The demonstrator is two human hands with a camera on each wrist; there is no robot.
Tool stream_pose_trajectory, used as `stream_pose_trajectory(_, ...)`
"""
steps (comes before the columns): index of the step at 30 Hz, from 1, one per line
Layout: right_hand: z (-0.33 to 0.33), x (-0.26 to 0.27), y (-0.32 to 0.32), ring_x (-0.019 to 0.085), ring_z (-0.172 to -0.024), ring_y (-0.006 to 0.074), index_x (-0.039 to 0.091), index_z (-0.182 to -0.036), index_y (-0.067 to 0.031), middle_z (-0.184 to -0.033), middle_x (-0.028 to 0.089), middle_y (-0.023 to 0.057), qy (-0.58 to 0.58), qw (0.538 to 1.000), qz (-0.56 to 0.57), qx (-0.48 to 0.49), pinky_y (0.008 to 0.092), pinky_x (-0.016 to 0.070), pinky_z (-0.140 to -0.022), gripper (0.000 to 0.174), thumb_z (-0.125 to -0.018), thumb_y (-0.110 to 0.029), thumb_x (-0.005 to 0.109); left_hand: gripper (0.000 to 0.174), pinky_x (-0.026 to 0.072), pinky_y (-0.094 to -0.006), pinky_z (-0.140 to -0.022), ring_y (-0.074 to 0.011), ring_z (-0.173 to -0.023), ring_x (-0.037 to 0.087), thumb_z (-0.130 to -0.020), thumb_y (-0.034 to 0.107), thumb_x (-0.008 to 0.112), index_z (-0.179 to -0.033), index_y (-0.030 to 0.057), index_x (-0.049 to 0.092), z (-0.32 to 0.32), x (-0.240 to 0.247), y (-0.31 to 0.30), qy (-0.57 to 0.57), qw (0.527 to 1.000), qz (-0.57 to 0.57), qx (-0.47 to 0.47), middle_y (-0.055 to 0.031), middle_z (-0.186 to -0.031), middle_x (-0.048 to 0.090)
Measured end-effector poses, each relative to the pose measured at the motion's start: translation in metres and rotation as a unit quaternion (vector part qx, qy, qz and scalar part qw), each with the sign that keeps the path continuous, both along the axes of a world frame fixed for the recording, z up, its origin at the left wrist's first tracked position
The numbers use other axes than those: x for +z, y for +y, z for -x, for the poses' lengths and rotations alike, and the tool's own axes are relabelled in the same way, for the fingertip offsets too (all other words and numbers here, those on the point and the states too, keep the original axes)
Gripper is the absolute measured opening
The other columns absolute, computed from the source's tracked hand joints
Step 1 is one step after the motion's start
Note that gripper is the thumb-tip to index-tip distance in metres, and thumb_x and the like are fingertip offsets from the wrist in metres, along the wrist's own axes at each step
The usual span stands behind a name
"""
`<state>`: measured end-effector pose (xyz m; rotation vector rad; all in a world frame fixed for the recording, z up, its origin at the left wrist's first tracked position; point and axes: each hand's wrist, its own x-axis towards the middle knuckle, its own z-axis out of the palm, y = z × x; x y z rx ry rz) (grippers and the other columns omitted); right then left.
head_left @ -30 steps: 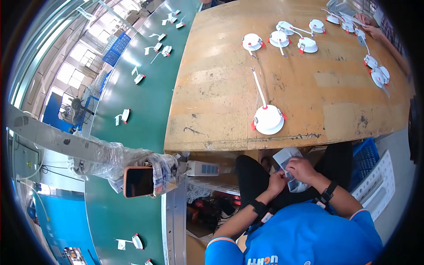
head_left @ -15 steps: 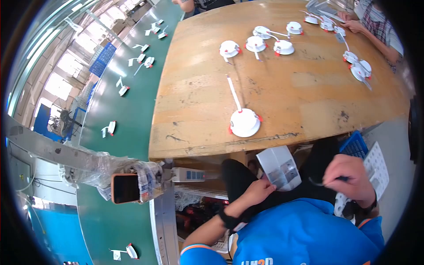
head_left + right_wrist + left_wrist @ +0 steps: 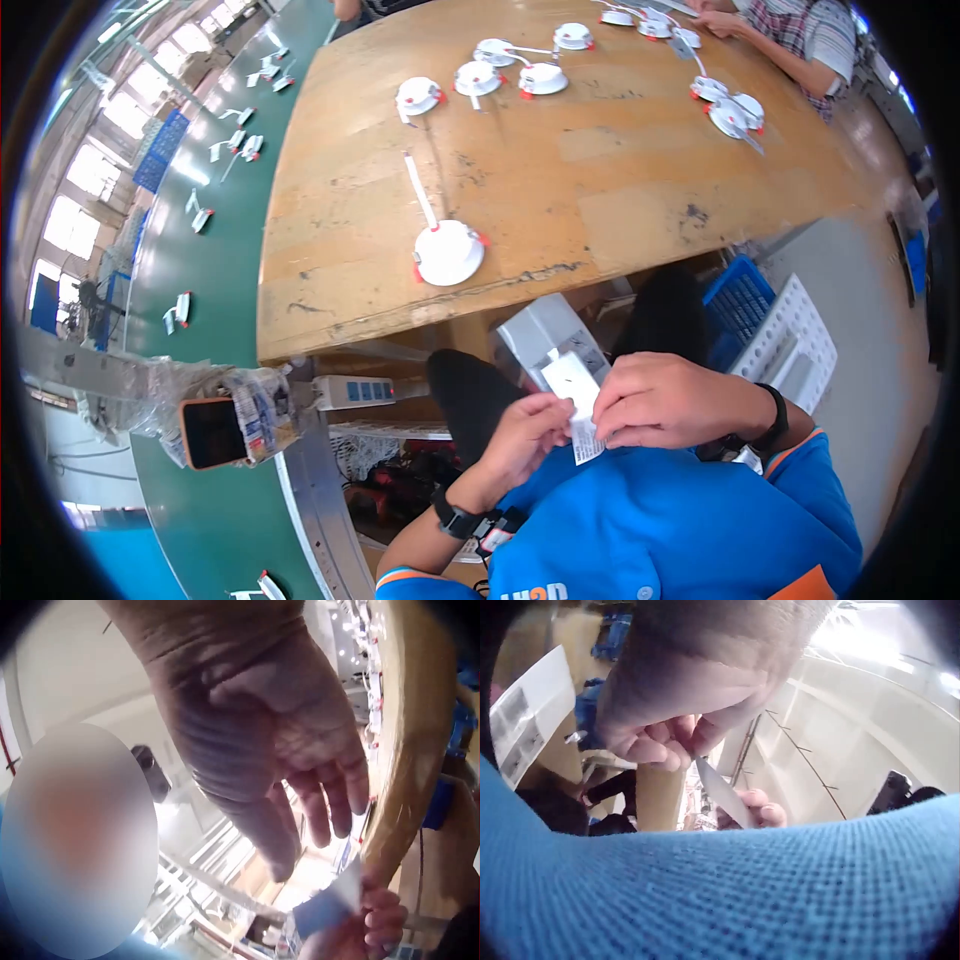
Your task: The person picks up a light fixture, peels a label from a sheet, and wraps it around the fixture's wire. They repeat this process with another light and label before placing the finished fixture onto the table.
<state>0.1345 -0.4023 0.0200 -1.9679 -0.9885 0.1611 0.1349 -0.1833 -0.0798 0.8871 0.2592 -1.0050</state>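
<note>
In the head view the left hand (image 3: 525,440) pinches a white label sheet (image 3: 572,385) with small print at its lower end. The right hand (image 3: 665,402) is at the sheet's right edge, fingers bent. From the right wrist view, the right hand (image 3: 262,742) has its thumb and fingers apart, near the sheet (image 3: 330,900) that the left hand (image 3: 382,919) holds. The left wrist view shows the sheet (image 3: 724,793) between the left hand (image 3: 697,690) and the right fingers (image 3: 763,810). A grey-white box (image 3: 545,330) rests on the lap behind the sheet.
A round white lamp (image 3: 450,252) lies near the front edge of the wooden table (image 3: 350,200); several more lie farther back. The green belt (image 3: 215,270) carries lamps at left. A phone (image 3: 212,433) hangs beside it; a blue basket (image 3: 738,300) stands at right.
The right hand has swung back from the right to beside the left hand. The left hand has left the box edge and now holds the white sheet in front of it.
</note>
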Motion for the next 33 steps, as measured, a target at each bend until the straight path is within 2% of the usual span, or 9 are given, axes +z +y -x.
stream_pose_trajectory(4,-0.002,0.008,-0.038,0.056,-0.089,0.0217,0.062,-0.093,-0.0057,-0.101,0.057,0.0083,0.106,0.991,-0.042,-0.071,0.03,0.0444,-0.078,0.03,-0.065,-0.008,0.073,0.007,0.0434,-0.0218,-0.059,-0.0104,-0.063,0.055,-0.084,0.008,0.058,-0.084,0.0016,0.061,0.001,0.019,-0.001,-0.177,0.969,-0.082,0.15,-0.0056,-0.072,0.061)
stream_pose_trajectory(7,-0.003,-0.008,-0.043,0.054,-0.088,0.0139,0.062,-0.097,-0.004,-0.094,0.059,0.0044,0.181,0.938,-0.113,-0.274,0.0255,0.0422,-0.075,0.028,-0.07,-0.01,0.068,0.008,0.0422,-0.0213,-0.06,-0.0091,-0.063,0.053,-0.085,0.007,0.057,-0.085,0.0008,0.061,-0.004,0.021,-0.004,-0.28,0.937,-0.111,0.177,-0.0048,-0.073,0.061)
stream_pose_trajectory(12,-0.007,-0.042,-0.003,0.054,-0.085,0.0121,0.06,-0.101,-0.0027,-0.093,0.058,0.0053,0.224,0.932,-0.145,-0.244,0.0249,0.0423,-0.074,0.03,-0.075,-0.014,0.067,0.009,0.0414,-0.0213,-0.061,-0.0086,-0.063,0.052,-0.085,0.007,0.057,-0.086,-0.0001,0.061,-0.01,0.025,-0.022,-0.331,0.916,-0.097,0.207,-0.004,-0.072,0.06)
stream_pose_trajectory(16,-0.01,-0.047,0.011,0.056,-0.08,0.0123,0.065,-0.088,-0.0013,-0.084,0.06,0.0058,0.28,0.902,-0.197,-0.261,0.0266,0.0436,-0.072,0.018,-0.076,-0.015,0.067,0.011,0.04,-0.02,-0.06,-0.0078,-0.066,0.052,-0.084,0.008,0.057,-0.081,-0.0021,0.062,-0.013,0.028,-0.024,-0.319,0.915,-0.13,0.211,-0.0039,-0.074,0.059)
stream_pose_trajectory(20,-0.013,-0.049,0.015,0.058,-0.081,0.0211,0.066,-0.082,-0.004,-0.083,0.062,0.0091,0.115,0.935,-0.148,-0.301,0.0303,0.0445,-0.074,0.015,-0.073,-0.016,0.069,0.013,0.0387,-0.0203,-0.059,-0.0085,-0.063,0.05,-0.084,0.008,0.056,-0.075,-0.0019,0.058,-0.017,0.026,-0.017,-0.361,0.889,-0.205,0.192,-0.0042,-0.069,0.058)
stream_pose_trajectory(22,-0.017,-0.042,0.016,0.058,-0.085,0.0213,0.065,-0.087,-0.0043,-0.088,0.062,0.0086,0.092,0.942,-0.147,-0.286,0.0303,0.0448,-0.076,0.02,-0.07,-0.012,0.071,0.013,0.0409,-0.0226,-0.061,-0.0117,-0.063,0.052,-0.084,0.006,0.056,-0.077,-0.004,0.059,-0.017,0.031,-0.023,-0.317,0.9,-0.155,0.254,-0.0072,-0.07,0.058)
stream_pose_trajectory(24,-0.017,-0.04,0.018,0.057,-0.089,0.0191,0.064,-0.093,-0.004,-0.092,0.06,0.008,0.113,0.937,-0.141,-0.3,0.0294,0.0431,-0.079,0.025,-0.071,-0.014,0.071,0.011,0.0414,-0.0228,-0.061,-0.0119,-0.064,0.052,-0.084,0.005,0.056,-0.079,-0.0042,0.059,-0.019,0.037,-0.029,-0.297,0.907,-0.082,0.288,-0.0075,-0.07,0.058)
stream_pose_trajectory(29,-0.023,-0.056,0.023,0.057,-0.087,0.0234,0.064,-0.089,-0.0058,-0.089,0.061,0.0073,0.241,0.894,-0.204,-0.318,0.0322,0.0427,-0.078,0.02,-0.073,-0.018,0.067,0.01,0.0407,-0.0217,-0.061,-0.0114,-0.066,0.053,-0.084,0.006,0.056,-0.081,-0.003,0.06,-0.023,0.028,-0.024,-0.384,0.874,-0.144,0.259,-0.0073,-0.073,0.059)
stream_pose_trajectory(33,-0.02,-0.04,0.02,0.055,-0.083,0.0198,0.063,-0.079,-0.0112,-0.083,0.06,0.0014,-0.067,0.942,-0.102,-0.312,0.0331,0.0382,-0.074,0.007,-0.073,-0.016,0.065,0.015,0.0426,-0.023,-0.066,-0.0124,-0.069,0.054,-0.087,0.008,0.052,-0.092,-0.004,0.06,-0.026,0.031,-0.012,-0.576,0.754,-0.263,0.176,-0.0081,-0.081,0.059)
